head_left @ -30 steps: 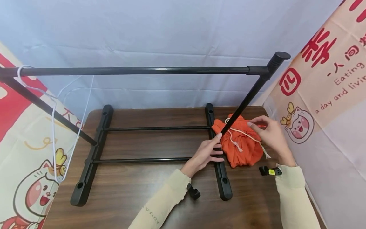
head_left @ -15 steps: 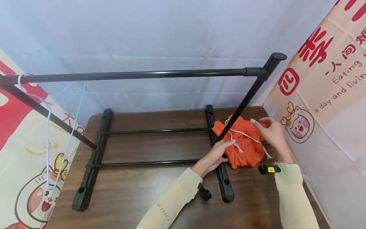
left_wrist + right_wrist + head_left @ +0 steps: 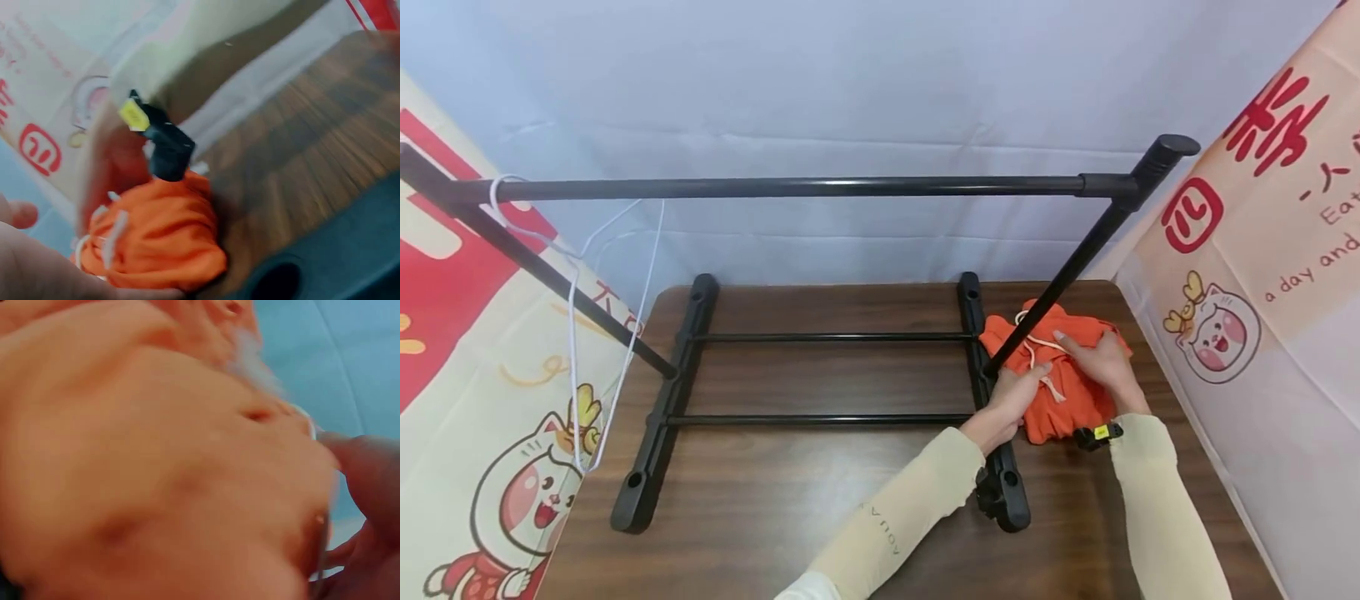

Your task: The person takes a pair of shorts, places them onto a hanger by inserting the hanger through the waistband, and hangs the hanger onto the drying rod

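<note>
Lying between left hand (image 3: 1009, 402) and right hand (image 3: 1103, 363), orange cloth (image 3: 1070, 406) is gripped by both.

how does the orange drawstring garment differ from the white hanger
The orange drawstring garment is bunched fabric; the white hanger is a thin, open outline.
The white hanger hangs near the left end of the black top bar; the orange drawstring garment is low on the right.
Left hand and right hand are at the garment, neither at the hanger.
</note>
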Demonstrator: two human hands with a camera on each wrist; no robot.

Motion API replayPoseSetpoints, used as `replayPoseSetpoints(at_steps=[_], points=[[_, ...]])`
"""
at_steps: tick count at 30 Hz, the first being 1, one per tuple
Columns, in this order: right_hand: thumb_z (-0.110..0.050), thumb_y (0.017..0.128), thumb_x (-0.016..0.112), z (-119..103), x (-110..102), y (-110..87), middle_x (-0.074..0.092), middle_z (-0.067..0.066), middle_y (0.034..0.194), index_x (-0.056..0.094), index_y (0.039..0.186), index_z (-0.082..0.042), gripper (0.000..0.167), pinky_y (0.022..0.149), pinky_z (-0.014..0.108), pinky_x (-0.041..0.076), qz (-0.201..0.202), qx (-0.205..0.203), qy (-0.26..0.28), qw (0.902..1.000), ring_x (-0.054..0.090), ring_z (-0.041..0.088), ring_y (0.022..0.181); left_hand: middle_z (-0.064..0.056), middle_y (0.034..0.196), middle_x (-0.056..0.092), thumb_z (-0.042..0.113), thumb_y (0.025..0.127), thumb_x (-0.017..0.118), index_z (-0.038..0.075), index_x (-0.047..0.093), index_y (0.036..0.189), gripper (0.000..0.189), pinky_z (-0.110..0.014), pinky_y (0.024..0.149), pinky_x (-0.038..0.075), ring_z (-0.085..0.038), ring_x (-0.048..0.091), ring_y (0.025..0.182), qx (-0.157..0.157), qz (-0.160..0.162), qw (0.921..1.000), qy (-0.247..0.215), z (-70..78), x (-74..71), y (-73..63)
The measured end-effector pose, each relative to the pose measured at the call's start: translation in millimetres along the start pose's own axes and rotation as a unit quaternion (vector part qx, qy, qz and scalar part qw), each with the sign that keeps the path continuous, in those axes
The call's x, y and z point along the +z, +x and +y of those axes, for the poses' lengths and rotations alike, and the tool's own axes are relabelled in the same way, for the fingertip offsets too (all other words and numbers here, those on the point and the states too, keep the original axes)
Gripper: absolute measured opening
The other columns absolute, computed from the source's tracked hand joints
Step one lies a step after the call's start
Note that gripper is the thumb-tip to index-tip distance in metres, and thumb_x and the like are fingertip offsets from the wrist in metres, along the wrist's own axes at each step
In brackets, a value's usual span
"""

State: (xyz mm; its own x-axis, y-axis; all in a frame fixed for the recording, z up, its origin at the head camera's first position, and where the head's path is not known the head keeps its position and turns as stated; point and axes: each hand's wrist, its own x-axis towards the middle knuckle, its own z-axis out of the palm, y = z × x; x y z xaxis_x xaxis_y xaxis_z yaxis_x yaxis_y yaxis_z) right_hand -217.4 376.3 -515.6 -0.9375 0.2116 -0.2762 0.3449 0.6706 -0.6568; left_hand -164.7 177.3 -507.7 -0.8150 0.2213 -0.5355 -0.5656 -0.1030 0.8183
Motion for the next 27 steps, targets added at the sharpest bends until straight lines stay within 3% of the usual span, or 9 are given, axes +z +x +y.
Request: replayPoseSetpoints(at_steps=[3,6,11,14,16,19,22,24,27], points=[[-0.066,0.101,0.05,5,6,-2.8,0.049,0.04,0.14,0.032,0.151,0.015,0.097,0.093,0.056,0.056,0.019,-0.001,-0.005,0.9998,0.057,0.052,0.122,-0.001,0.162,0.045,0.042,0.098,0.071,0.02,0.033,0.162,0.077,-0.053,0.12,0.041,-0.022,0.049,0.146,0.034,0.008,0.9993,0.014,-7.2,7.4,-0.7],[-0.068,0.102,0.046,4,10,-7.5,0.038,0.046,0.15,0.012,0.16,0.014,0.106,0.107,0.067,0.047,0.025,0.028,0.002,0.9993,0.048,0.059,0.134,-0.001,0.165,0.041,0.043,0.099,0.07,0.019,0.027,0.164,0.082,-0.048,0.123,0.039,-0.02,0.047,0.149,0.053,0.011,0.9982,0.026,-13.2,10.9,-2.3],[-0.071,0.102,0.04,-5,17,-20.3,0.02,0.047,0.161,-0.01,0.161,0.012,0.113,0.118,0.071,0.035,0.007,0.058,0.032,0.9978,0.033,0.061,0.147,-0.002,0.155,0.051,0.045,0.097,0.072,0.013,0.034,0.16,0.081,-0.053,0.116,0.045,-0.022,0.054,0.14,0.04,0.013,0.9991,0.004,-16.6,11.2,-0.7],[-0.07,0.103,0.04,-11,23,-30.9,0.032,0.044,0.158,0.006,0.162,0.012,0.106,0.112,0.064,0.046,0.011,0.048,0.054,0.9973,0.047,0.054,0.14,-0.001,0.116,0.07,0.046,0.096,0.072,0.009,0.05,0.144,0.065,-0.05,0.096,0.056,-0.02,0.068,0.108,0.023,0.003,0.9994,-0.026,-19.6,8.9,2.7],[-0.069,0.102,0.043,-13,29,-36.0,0.052,0.035,0.143,0.025,0.159,0.009,0.098,0.098,0.049,0.057,0.017,0.042,0.078,0.9959,0.065,0.039,0.118,0.001,0.08,0.064,0.046,0.096,0.072,0.01,0.059,0.124,0.047,-0.04,0.081,0.056,-0.017,0.065,0.077,0.023,-0.003,0.9989,-0.042,-20.8,7.8,4.8],[-0.066,0.102,0.05,-19,36,-40.5,0.064,0.01,0.115,0.042,0.149,0.004,0.085,0.075,0.028,0.059,0.007,0.044,0.159,0.9863,0.065,0.01,0.087,0.004,0.074,0.058,0.048,0.095,0.073,0.012,0.06,0.116,0.044,-0.033,0.076,0.051,-0.013,0.056,0.066,0.018,0.0,0.9987,-0.048,-19.0,5.1,7.4],[-0.061,0.101,0.058,-26,39,-44.8,0.064,-0.006,0.1,0.049,0.139,-0.003,0.069,0.071,0.024,0.059,-0.03,0.074,0.295,0.9521,0.063,0.003,0.082,0.002,0.101,0.065,0.047,0.092,0.077,0.012,0.057,0.13,0.056,-0.039,0.096,0.054,-0.015,0.063,0.09,0.008,0.015,0.9986,-0.049,-14.4,3.5,9.7],[-0.054,0.102,0.061,-30,38,-50.7,0.066,-0.012,0.1,0.054,0.135,-0.011,0.054,0.075,0.023,0.06,-0.059,0.081,0.397,0.9122,0.065,0.001,0.087,0.002,0.119,0.066,0.047,0.09,0.08,0.015,0.051,0.139,0.065,-0.045,0.109,0.051,-0.014,0.064,0.108,0.006,0.015,0.9986,-0.05,-11.8,2.3,10.5],[-0.046,0.106,0.06,-34,35,-61.5,0.07,-0.017,0.104,0.063,0.124,-0.024,0.03,0.081,0.022,0.06,-0.085,0.072,0.501,0.858,0.065,0.0,0.096,0.002,0.122,0.067,0.044,0.089,0.081,0.019,0.049,0.141,0.066,-0.046,0.11,0.052,-0.016,0.066,0.11,0.017,0.003,0.9993,-0.034,-7.7,1.7,9.4]])
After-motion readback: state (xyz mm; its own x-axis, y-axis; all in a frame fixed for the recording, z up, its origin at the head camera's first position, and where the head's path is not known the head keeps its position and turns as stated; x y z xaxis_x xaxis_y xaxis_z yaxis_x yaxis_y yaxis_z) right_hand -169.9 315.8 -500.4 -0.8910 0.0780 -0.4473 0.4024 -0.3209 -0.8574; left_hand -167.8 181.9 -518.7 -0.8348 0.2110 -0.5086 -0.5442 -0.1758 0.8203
